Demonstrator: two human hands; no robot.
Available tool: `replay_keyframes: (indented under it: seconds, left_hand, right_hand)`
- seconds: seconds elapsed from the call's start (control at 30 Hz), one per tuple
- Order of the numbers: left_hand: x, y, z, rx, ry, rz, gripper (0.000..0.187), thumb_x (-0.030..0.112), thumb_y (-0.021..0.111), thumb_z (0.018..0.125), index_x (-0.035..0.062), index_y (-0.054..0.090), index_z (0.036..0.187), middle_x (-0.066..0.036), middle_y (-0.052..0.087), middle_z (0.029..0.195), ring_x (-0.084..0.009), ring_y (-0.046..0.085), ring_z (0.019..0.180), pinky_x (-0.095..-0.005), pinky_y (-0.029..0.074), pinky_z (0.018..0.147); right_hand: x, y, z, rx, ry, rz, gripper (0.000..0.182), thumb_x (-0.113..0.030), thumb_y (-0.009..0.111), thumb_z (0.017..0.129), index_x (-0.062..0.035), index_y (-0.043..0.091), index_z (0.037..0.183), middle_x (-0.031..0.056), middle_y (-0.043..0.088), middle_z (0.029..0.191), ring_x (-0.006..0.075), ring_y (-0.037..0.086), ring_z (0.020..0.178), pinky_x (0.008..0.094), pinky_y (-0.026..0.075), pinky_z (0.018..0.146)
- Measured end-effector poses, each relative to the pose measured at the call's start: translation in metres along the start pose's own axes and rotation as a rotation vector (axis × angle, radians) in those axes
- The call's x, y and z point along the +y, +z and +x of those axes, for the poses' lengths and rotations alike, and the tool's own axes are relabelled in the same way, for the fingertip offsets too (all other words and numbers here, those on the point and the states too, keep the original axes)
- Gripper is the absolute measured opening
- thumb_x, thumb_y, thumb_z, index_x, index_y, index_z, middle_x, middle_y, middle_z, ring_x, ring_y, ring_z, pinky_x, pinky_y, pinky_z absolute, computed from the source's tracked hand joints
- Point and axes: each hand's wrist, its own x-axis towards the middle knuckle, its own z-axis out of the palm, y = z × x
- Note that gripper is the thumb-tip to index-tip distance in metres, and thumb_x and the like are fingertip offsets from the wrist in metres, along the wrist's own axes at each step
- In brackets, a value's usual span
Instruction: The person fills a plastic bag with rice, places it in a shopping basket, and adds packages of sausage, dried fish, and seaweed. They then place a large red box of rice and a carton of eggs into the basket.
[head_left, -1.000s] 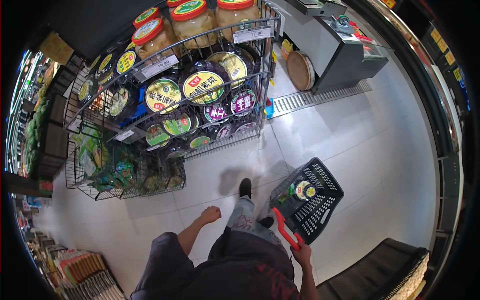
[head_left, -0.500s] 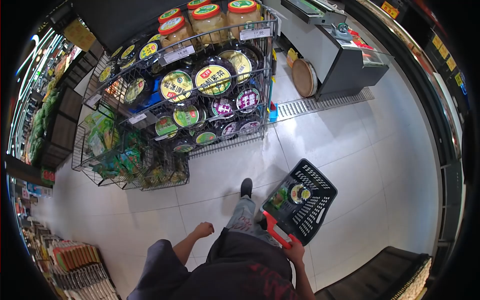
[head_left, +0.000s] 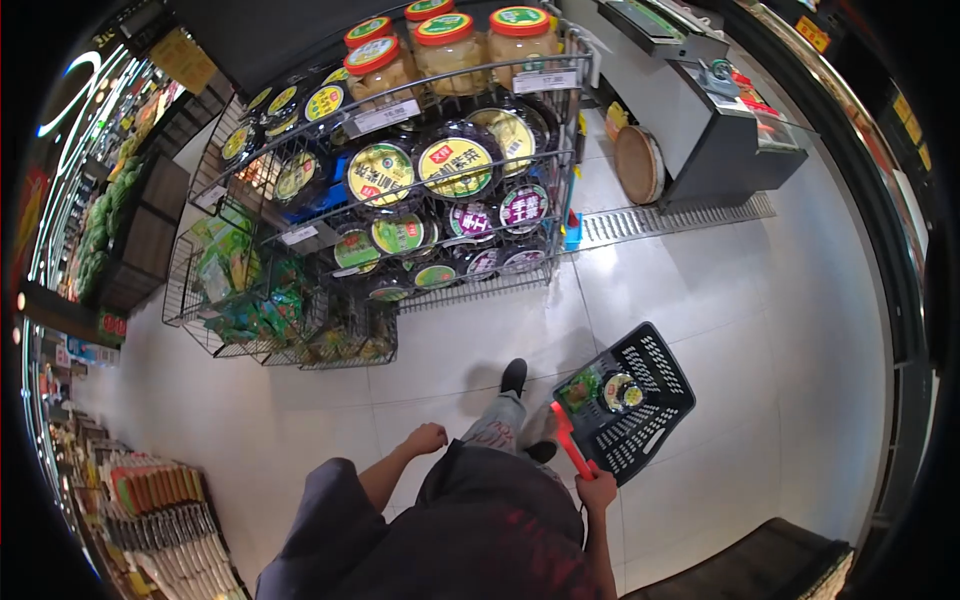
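My right hand (head_left: 597,487) is wrapped round the red handle (head_left: 573,440) of a black shopping basket (head_left: 650,430). Inside the basket lie a round pack with a yellow-and-white label (head_left: 624,392) and a green packet (head_left: 580,391). On the other side of my body, my left hand (head_left: 427,438) hangs with its fingers curled in, and nothing shows in it. Ahead of me stands a wire rack (head_left: 470,283) stacked with round, dark seaweed packs (head_left: 458,166), some labelled yellow, others green or purple. Neither hand touches the rack.
Jars with red lids (head_left: 445,50) stand on the rack's top. Green bagged goods (head_left: 225,260) fill wire baskets at its left. A grey counter (head_left: 715,140) and a round wooden board (head_left: 638,165) are at the upper right. A dark bench-like fixture (head_left: 760,565) sits lower right.
The rack and counter have shifted right in view. The basket has swung right, and its handle stands more upright in view. A second shoe now shows beside the basket.
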Motion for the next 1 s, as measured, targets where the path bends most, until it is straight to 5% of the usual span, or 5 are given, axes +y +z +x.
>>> replay_keyframes:
  seconds: [0.23,0.6,0.77,0.87,1.0]
  left_hand:
    - [0.014,-0.04,0.089,0.018,-0.014,-0.119,0.023,0.028,0.059,0.077,0.0137,0.075,0.084,-0.015,0.072,0.095,-0.0365,0.067,0.095,-0.0482,0.052,0.086]
    - [0.031,-0.112,0.16,0.206,-0.029,-0.121,0.022,0.025,0.057,0.079,0.0126,0.074,0.082,-0.012,0.072,0.085,-0.0298,0.069,0.083,-0.0431,0.054,0.077]
    - [0.007,-0.105,0.182,0.202,-0.151,-0.07,0.023,0.022,0.057,0.081,0.0081,0.075,0.082,-0.011,0.073,0.081,-0.025,0.071,0.076,-0.0382,0.057,0.073]
    - [0.021,-0.101,0.185,0.111,-0.179,-0.237,0.02,0.018,0.059,0.081,0.0047,0.074,0.08,-0.01,0.072,0.074,-0.0192,0.071,0.066,-0.0338,0.058,0.066]
    - [0.065,-0.084,0.202,0.093,-0.183,-0.109,0.018,0.017,0.06,0.08,0.0049,0.074,0.079,-0.011,0.072,0.073,-0.0186,0.07,0.065,-0.0343,0.058,0.065]
  right_hand:
    - [-0.011,-0.021,0.059,0.079,0.107,0.061,0.03,-0.022,0.076,0.061,-0.0024,0.075,0.084,0.0162,0.07,0.073,0.0318,0.07,0.072,0.0424,0.053,0.07]
    - [0.0,-0.065,0.181,0.107,0.159,0.202,0.02,-0.01,0.067,0.067,0.0092,0.067,0.075,0.0094,0.062,0.06,0.0157,0.058,0.055,0.0355,0.047,0.056]
    - [0.013,-0.089,0.222,0.206,0.266,0.208,0.026,-0.013,0.068,0.068,0.0104,0.067,0.079,0.015,0.065,0.065,0.0218,0.062,0.061,0.0388,0.05,0.063]
    - [-0.01,-0.112,0.236,0.181,0.373,0.213,0.039,-0.026,0.075,0.069,0.0053,0.071,0.092,0.0222,0.071,0.088,0.0366,0.07,0.081,0.0452,0.053,0.08]
    - [0.019,-0.106,0.274,0.359,0.417,0.227,0.036,-0.027,0.075,0.069,0.0051,0.072,0.086,0.0217,0.071,0.082,0.0363,0.07,0.079,0.045,0.053,0.077]
